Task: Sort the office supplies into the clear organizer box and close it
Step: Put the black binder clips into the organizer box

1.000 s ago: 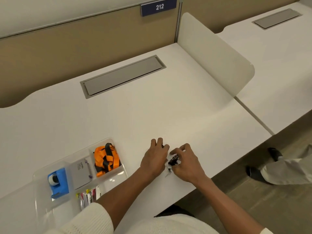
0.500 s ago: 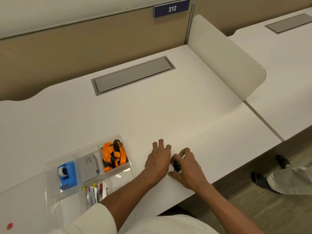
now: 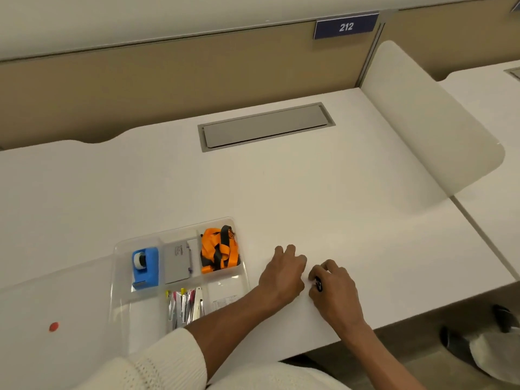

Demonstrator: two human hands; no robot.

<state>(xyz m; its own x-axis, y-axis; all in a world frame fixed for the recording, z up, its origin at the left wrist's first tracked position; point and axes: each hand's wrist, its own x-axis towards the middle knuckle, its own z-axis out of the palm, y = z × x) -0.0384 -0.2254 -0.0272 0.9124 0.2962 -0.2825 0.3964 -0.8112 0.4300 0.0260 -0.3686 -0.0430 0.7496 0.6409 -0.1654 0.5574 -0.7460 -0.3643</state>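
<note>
The clear organizer box point(image 3: 118, 280) lies open on the white desk at the lower left. Its compartments hold a blue tape dispenser point(image 3: 145, 268), a grey stapler-pin box point(image 3: 177, 263), an orange and black lanyard point(image 3: 219, 253) and several coloured pens and clips point(image 3: 185, 305). Just right of the box, my left hand point(image 3: 284, 274) rests on the desk with its fingers curled. My right hand point(image 3: 333, 291) sits beside it, fingers closed around small black binder clips point(image 3: 318, 284), mostly hidden in my grip.
The box's clear lid point(image 3: 56, 313) with a red dot lies flat to the left. A grey cable hatch point(image 3: 266, 126) sits at the desk's back. A white divider panel point(image 3: 430, 130) stands on the right. A person's shoes point(image 3: 455, 339) are on the floor at right.
The small pile of black clips that lay between my hands has been gathered into my right hand. The camera view has swung to the left, so the box appears nearer the centre.
</note>
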